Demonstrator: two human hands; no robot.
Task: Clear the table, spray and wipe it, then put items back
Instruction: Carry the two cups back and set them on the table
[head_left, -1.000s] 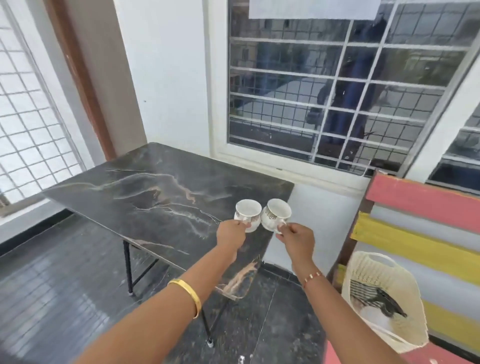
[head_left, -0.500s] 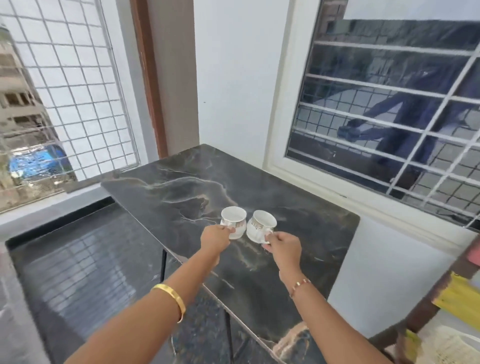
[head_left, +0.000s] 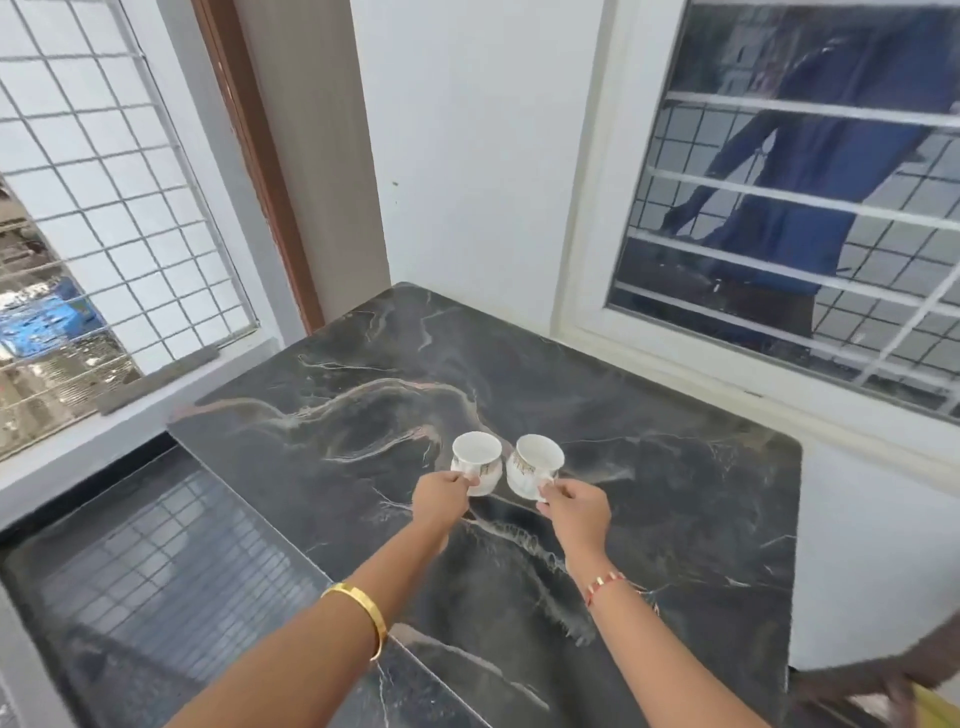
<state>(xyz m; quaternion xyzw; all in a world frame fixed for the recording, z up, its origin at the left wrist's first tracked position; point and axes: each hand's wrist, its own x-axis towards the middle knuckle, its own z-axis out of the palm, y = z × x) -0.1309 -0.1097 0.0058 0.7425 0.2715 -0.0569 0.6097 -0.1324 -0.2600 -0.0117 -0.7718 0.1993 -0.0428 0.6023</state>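
Holding the left cup (head_left: 476, 461) in the left hand (head_left: 438, 498) and the right cup (head_left: 535, 464) in the right hand (head_left: 575, 508) by pinched handles just above mid-surface (head_left: 701, 493), the cups, nearly touching, risk clinking or tipping when set down.

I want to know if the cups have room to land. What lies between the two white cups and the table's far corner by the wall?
In the head view, only bare dark marbled table lies beyond the left cup and right cup.
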